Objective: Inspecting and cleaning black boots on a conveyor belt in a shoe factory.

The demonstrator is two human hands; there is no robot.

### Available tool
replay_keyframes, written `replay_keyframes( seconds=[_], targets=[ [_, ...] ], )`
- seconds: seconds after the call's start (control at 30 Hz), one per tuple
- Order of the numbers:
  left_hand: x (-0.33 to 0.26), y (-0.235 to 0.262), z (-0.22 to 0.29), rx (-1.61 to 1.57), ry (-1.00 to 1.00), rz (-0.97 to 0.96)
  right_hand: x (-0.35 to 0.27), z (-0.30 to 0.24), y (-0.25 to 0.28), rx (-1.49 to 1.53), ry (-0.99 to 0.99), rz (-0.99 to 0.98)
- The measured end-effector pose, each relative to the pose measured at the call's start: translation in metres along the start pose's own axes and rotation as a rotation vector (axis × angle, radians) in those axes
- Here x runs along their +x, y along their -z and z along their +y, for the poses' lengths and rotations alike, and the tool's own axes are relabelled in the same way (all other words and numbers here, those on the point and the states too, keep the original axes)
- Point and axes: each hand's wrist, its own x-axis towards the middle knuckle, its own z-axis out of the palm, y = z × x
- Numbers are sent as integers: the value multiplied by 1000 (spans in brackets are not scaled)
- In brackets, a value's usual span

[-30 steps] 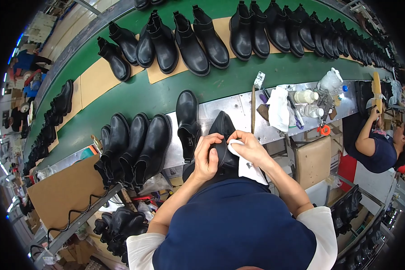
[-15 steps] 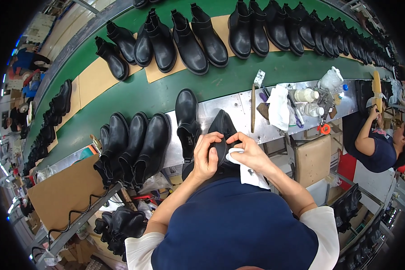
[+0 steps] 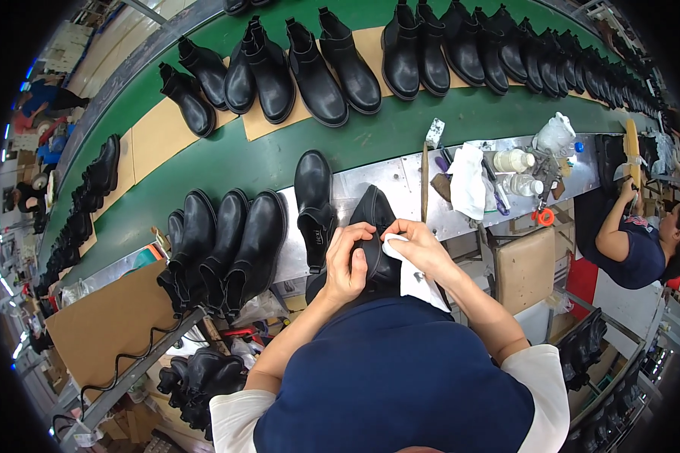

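A black ankle boot [image 3: 372, 205] lies close to my body, toe pointing away. My left hand [image 3: 347, 263] is curled around its left side, fingertips resting on the leather. In my right hand [image 3: 419, 248] is a bunched white cloth [image 3: 421, 293], its loose end hanging down toward my lap. The right fingertips meet the boot's right side, near the left fingertips. Part of the boot is hidden under both hands. Just left stands another black boot [image 3: 313, 189] on the metal ledge, and beyond it are several more black boots [image 3: 258, 226].
Rows of black boots [image 3: 355, 75] stand across the green conveyor belt [image 3: 257, 155]. On the metal ledge to the right lie a white rag [image 3: 468, 181], plastic bottles [image 3: 512, 160], a brush [image 3: 442, 186] and orange-handled scissors [image 3: 542, 217]. A co-worker [image 3: 635, 241] sits at far right.
My right hand has shifted slightly, and the cloth's upper part has turned and spread more between the fingers and the boot. My left hand stays nearly in place.
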Motion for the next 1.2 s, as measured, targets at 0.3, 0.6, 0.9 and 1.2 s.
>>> replay_keyframes(
  seconds=[0.3, 0.6, 0.9, 1.2],
  targets=[
    [-7, 0, -4, -60, 20, 63, 23, -38, 55, -538, 115, 568],
    [-6, 1, -2, -49, 24, 36, 61, 38, 162, -939, 281, 1317],
    [-2, -2, 0, -35, 23, 4, 62, 55, 206, 98, 126, 692],
    [2, -7, 5, -17, 15, 11, 76, 85, 215, -216, 182, 724]
  ],
)
